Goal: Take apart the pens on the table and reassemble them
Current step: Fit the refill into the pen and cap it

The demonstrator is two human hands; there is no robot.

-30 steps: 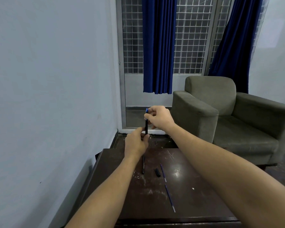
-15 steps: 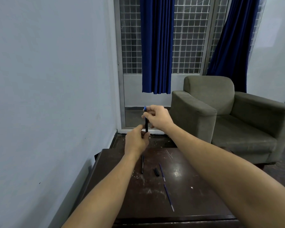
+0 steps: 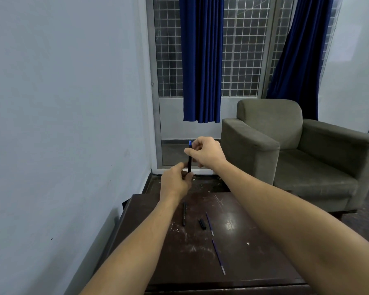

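Note:
A black pen (image 3: 189,161) with a blue top end stands upright in the air above the table's far edge. My left hand (image 3: 176,182) grips its lower end. My right hand (image 3: 207,151) pinches its upper part just below the blue tip. On the dark wooden table (image 3: 254,258) lie a black pen barrel (image 3: 184,213), a short black cap piece (image 3: 202,223) and two thin blue refills (image 3: 209,224) (image 3: 218,256).
A grey-green armchair (image 3: 296,150) stands to the right behind the table. A pale wall runs along the left. Blue curtains (image 3: 201,60) hang over a gridded door behind. The tabletop is scratched and speckled with white marks.
Both hands stay on the upright pen. The right hand's fingers have shifted slightly on the upper end. The parts on the table have not moved.

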